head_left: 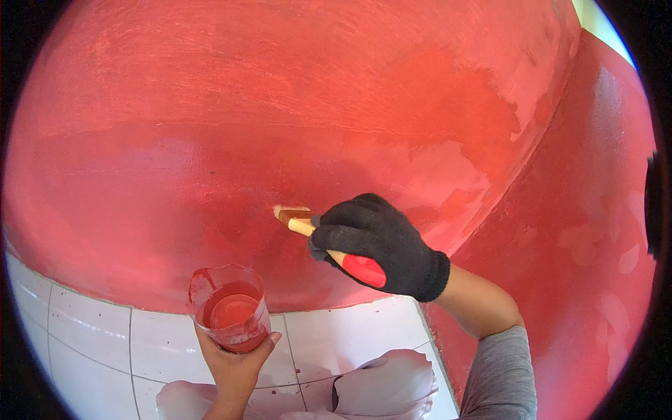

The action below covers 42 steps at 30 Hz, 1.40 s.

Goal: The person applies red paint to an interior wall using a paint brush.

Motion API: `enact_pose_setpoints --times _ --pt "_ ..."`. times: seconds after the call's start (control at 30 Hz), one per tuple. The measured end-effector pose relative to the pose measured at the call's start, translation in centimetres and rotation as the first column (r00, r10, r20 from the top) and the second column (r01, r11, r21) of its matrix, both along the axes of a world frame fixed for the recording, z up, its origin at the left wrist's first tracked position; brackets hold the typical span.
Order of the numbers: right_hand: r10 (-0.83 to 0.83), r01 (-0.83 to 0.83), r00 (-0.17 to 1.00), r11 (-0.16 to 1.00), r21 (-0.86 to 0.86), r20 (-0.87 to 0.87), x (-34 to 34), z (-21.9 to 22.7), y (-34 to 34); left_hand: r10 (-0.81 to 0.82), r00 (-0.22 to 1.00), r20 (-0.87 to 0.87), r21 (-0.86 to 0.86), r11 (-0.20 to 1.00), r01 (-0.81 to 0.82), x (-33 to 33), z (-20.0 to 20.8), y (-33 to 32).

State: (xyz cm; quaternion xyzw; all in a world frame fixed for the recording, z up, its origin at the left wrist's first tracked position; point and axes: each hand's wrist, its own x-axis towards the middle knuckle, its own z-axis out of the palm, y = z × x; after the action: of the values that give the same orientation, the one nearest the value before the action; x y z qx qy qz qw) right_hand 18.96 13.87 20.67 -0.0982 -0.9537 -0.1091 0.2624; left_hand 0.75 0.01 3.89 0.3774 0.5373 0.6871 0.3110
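Observation:
My right hand [374, 245], in a black knit glove, is closed around the handle of a paintbrush [301, 225] with a red handle end. The brush points left, and its pale bristle tip meets the red painted wall [231, 168] or lies very close to it. Below and to the left, my bare left hand [236, 364] grips a clear plastic cup [260, 308] from underneath. Red paint [232, 310] fills part of the cup, and smears of it coat the inner side and rim.
White floor tiles [168, 336] with small red spots run along the wall's foot. A second red surface [560, 266] meets the wall at a corner on the right. My knees [385, 385] show at the bottom. Darker and lighter red patches mark the wall.

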Motion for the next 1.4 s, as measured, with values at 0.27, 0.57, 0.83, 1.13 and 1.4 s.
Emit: enact_pose_setpoints --times 0.27,0.57,0.83,1.13,1.4 --pt "-0.080 0.320 0.802 0.894 0.313 -0.592 2.6 6.8 2.3 0.014 0.998 -0.059 -0.004 1.000 -0.014 -0.6 -0.7 0.0" --pt "0.009 -0.004 0.929 1.000 0.014 -0.369 -3.9 -3.9 -1.1 0.028 0.994 -0.103 0.073 0.997 -0.020 -0.9 -0.2 0.0" --pt "-0.322 0.191 0.634 0.946 -0.261 -0.703 -2.0 -2.9 -2.9 0.097 0.982 -0.160 0.065 0.994 -0.087 -1.0 -2.2 0.2" --pt "-0.238 0.164 0.845 0.968 -0.190 -0.479 -3.2 -3.3 -3.6 0.079 0.945 -0.318 0.123 0.992 -0.042 -1.0 -3.0 0.2" --pt "-0.421 0.003 0.769 0.754 -0.657 -0.481 -6.1 -4.2 -6.6 0.024 0.938 -0.347 0.118 0.993 0.018 -0.8 -3.1 0.2"
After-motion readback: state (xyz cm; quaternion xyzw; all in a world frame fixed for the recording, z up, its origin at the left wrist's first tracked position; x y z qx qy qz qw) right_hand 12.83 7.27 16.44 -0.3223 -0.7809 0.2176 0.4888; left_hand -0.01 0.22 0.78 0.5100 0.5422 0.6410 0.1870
